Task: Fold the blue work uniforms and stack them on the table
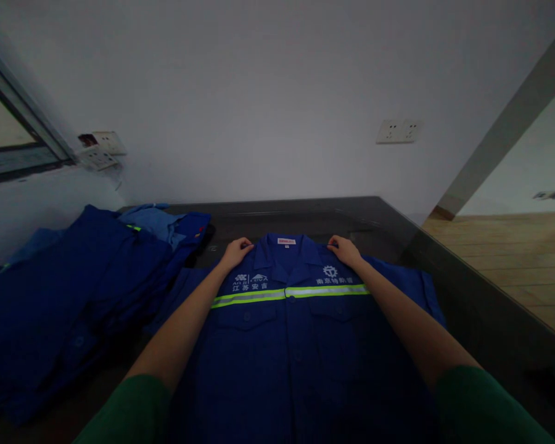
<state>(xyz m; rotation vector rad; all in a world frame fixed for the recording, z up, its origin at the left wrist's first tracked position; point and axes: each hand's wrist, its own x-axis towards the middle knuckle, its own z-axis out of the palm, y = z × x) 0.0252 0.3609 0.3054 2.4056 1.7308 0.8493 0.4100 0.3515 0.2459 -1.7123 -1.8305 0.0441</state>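
Observation:
A dark blue short-sleeved work shirt (282, 333) lies front up on the dark table (259, 213), collar away from me. A yellow-green reflective stripe crosses its chest, with white lettering above it on both sides. My left hand (237, 251) pinches the shirt's shoulder just left of the collar. At the other shoulder, right of the collar, my right hand (345, 250) has its fingers closed on the fabric edge. Both sleeves spread outwards, partly behind my forearms.
A heap of blue clothes (87, 271) lies along the left side. Behind the table stands a white wall with sockets (396, 131) at right and more sockets (102, 151) at left. Wooden flooring (504, 253) shows beyond the table's right edge.

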